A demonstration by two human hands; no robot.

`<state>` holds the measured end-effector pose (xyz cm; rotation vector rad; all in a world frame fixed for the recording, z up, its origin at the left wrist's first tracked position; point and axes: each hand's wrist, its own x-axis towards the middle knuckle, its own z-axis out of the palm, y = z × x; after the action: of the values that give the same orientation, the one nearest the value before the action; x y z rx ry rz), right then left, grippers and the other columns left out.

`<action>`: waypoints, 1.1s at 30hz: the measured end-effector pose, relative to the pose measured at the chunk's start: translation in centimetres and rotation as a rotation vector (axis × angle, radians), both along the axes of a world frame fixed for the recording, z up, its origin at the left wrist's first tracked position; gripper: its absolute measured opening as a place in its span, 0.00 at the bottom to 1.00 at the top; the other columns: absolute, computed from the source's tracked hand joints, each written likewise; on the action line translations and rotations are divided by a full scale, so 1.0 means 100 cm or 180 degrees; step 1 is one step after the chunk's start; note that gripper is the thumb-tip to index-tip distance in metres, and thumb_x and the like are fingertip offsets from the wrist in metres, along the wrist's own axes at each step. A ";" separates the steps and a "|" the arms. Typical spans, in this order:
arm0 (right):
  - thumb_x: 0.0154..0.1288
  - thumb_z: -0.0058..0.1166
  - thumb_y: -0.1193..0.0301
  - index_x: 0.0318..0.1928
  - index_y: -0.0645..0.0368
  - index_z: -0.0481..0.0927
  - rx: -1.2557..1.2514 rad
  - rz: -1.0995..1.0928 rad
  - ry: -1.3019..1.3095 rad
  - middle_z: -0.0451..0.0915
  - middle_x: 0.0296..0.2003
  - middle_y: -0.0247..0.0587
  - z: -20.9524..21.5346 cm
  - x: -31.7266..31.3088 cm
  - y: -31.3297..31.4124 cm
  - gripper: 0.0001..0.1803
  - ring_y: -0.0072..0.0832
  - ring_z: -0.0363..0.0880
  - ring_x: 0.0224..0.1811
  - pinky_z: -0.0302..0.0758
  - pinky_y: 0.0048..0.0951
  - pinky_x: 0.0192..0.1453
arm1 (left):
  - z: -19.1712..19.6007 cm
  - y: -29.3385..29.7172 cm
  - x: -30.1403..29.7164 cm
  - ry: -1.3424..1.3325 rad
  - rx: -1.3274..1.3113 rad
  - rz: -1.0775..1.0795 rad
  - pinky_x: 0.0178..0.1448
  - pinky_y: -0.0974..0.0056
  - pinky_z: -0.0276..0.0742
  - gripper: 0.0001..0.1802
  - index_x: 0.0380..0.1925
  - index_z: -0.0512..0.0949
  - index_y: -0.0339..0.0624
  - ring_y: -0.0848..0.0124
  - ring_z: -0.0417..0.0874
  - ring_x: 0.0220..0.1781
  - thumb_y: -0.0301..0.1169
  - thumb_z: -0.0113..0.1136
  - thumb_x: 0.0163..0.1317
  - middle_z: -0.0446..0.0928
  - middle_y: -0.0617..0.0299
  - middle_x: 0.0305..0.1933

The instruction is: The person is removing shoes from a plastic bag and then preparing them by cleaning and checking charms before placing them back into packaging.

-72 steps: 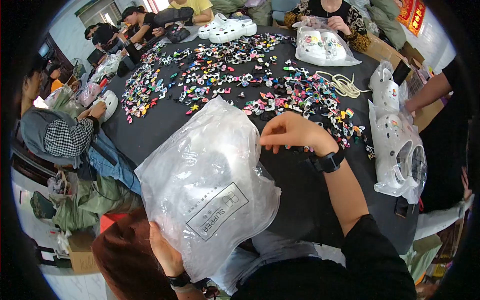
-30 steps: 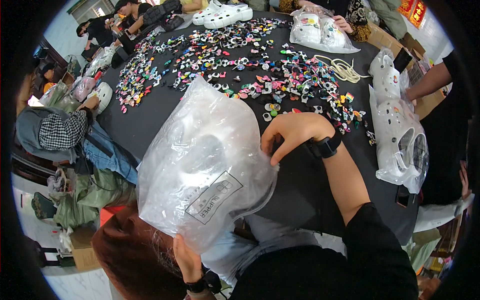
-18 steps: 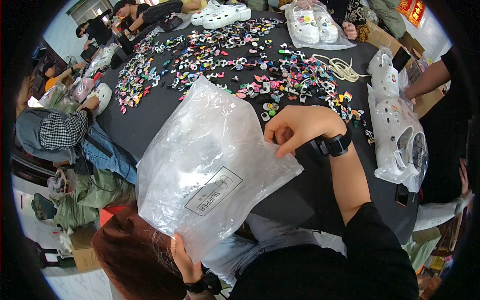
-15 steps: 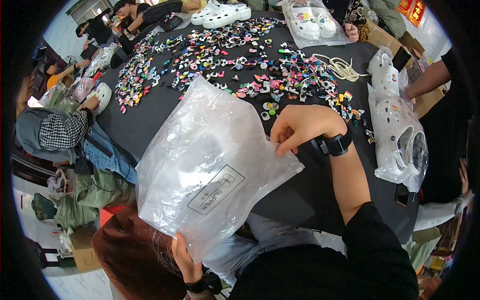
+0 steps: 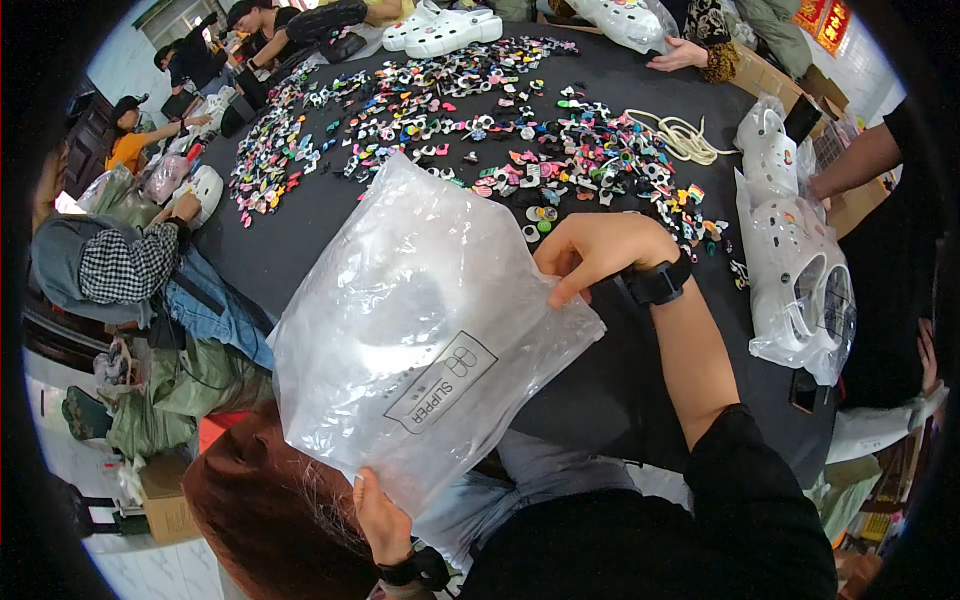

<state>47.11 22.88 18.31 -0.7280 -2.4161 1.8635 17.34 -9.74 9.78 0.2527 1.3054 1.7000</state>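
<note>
A large translucent plastic bag (image 5: 420,270) with a black printed box on its front is held tilted over the near edge of the table. At its right edge, my right hand (image 5: 610,250) pinches the film between thumb and fingers. My left hand (image 5: 383,515) grips the bag's lower edge; the thumb shows in front and the other fingers are hidden behind the film. Pale, bright patches show through the plastic, but I cannot make out whether anything is inside. Black bands circle both my wrists.
Small colourful shoe charms (image 5: 470,125) lie scattered over the black table (image 5: 660,370). Bagged white clogs (image 5: 800,270) stand at the right beside a phone (image 5: 803,388). A cream cord (image 5: 690,135) and white clogs (image 5: 440,28) lie farther back. Other people work around the table.
The bag's lower part has shifted slightly right, with my left hand along it. My right hand has moved slightly left. Across the table, another person has lifted and tilted bagged clogs.
</note>
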 end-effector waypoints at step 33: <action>0.49 0.68 0.77 0.38 0.65 0.77 -0.0429 -0.0261 0.0663 0.84 0.26 0.40 0.028 0.011 -0.015 0.16 0.21 0.81 0.23 0.73 0.21 0.29 | -0.021 -0.020 -0.010 -0.0273 0.0130 0.0123 0.62 0.57 0.71 0.18 0.57 0.70 0.35 0.62 0.76 0.57 0.35 0.47 0.73 0.75 0.54 0.56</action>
<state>48.21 21.37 21.12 -0.5946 -2.1218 1.9752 16.30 -11.71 7.70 0.1773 1.2205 1.7523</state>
